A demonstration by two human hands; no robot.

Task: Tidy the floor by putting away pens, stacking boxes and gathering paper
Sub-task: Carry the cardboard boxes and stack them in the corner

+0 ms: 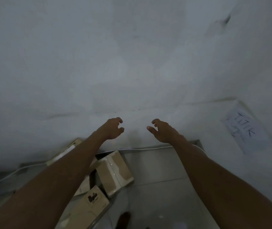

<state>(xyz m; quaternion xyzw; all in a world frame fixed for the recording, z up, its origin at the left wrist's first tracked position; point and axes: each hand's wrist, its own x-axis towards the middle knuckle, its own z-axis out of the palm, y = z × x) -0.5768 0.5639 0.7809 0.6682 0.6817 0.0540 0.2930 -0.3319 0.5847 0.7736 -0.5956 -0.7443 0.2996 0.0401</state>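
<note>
Both my arms stretch forward toward a pale wall. My left hand (113,128) and my right hand (162,131) hang in the air with loosely curled fingers and hold nothing. Below my left forearm several cardboard boxes lie on the floor: a taped one (115,172) in the middle, a printed one (89,207) nearer to me, and a long flat one (65,152) partly hidden by the arm. A sheet of paper (246,129) with handwritten letters is on the wall at the right. No pens are in view.
A white cable (148,148) runs along the foot of the wall. Grey floor tiles (161,187) lie under my right arm. A dark foot-like shape (123,219) shows at the bottom. The scene is dim.
</note>
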